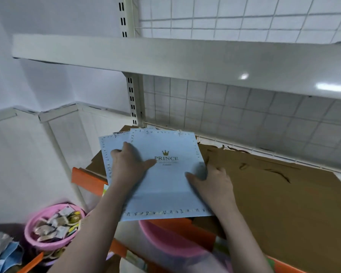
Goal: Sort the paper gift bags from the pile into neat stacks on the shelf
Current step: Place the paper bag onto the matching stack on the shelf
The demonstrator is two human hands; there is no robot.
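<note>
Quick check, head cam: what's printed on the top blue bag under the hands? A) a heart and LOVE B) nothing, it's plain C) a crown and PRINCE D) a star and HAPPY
C: the top blue bag shows a gold crown over the word PRINCE, between the left hand and the right hand, which both lie on it.

The small print under the crown on the top blue bag (165,180) blurs beyond reading, the brown bags (274,194) run off the right edge, and a second blue bag (108,148) lies mostly hidden beneath.
</note>
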